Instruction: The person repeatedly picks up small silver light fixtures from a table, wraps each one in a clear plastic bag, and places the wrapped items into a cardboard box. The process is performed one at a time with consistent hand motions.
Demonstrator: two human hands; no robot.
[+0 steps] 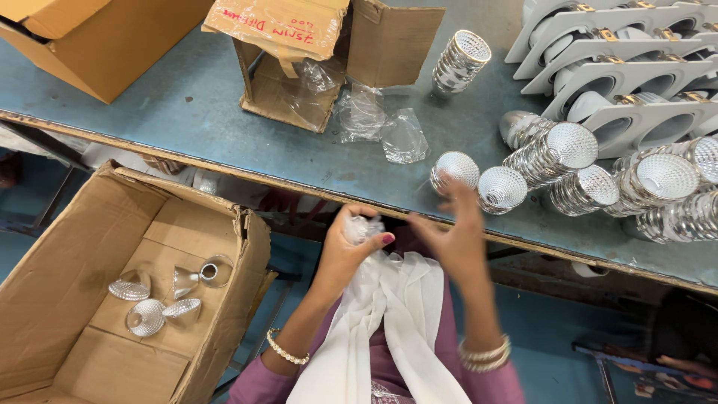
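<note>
Left hand closed around a small crumpled clear wrapping, with something pale inside that cannot be made out, held just below the front edge of the blue surface. Right hand blurred, fingers spread wide, holding nothing, fingertips near a silver faceted reflector cup standing at the surface edge. Second reflector cup just beside it on the right. Further right, lying stacks of nested reflectors close together. White square lamp housings overlapping in a row at the far right corner. Short reflector stack lying alone near an opened small carton, empty clear bags beside it. Large open cardboard box below the surface on the left, a few loose reflectors on its bottom. White scarf hanging down between the forearms, bangles at both wrists.
</note>
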